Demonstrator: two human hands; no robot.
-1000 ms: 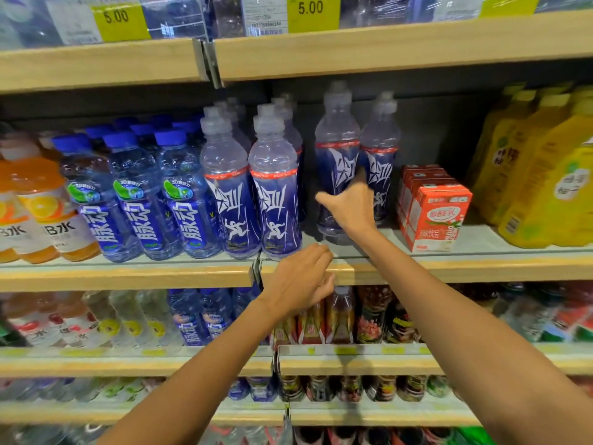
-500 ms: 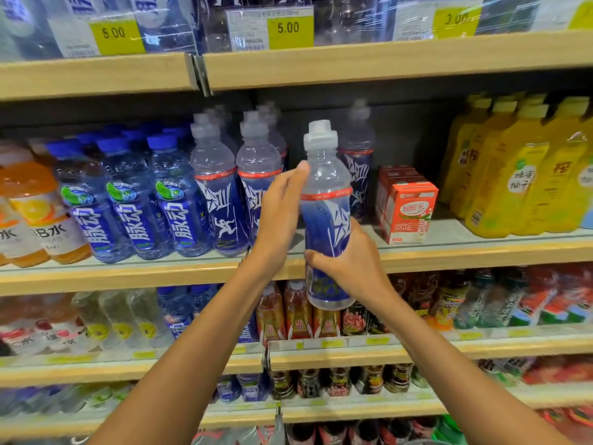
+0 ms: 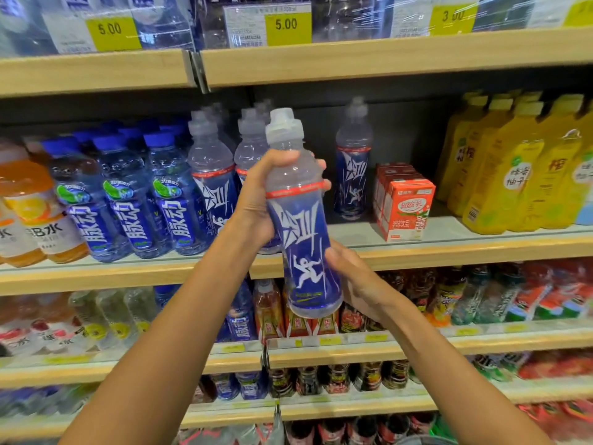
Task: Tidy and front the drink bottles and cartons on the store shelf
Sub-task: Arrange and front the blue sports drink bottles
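One blue bottle point(image 3: 301, 226) gripped by left hand point(image 3: 256, 200) and right hand point(image 3: 361, 284).

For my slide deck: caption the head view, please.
Left hand and right hand hold a blue sports bottle before the shelf.

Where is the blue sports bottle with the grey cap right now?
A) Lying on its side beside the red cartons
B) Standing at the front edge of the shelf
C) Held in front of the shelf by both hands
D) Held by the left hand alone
C: the left hand grips the bottle at its shoulder and the right hand holds its lower part, so its base rests on nothing.
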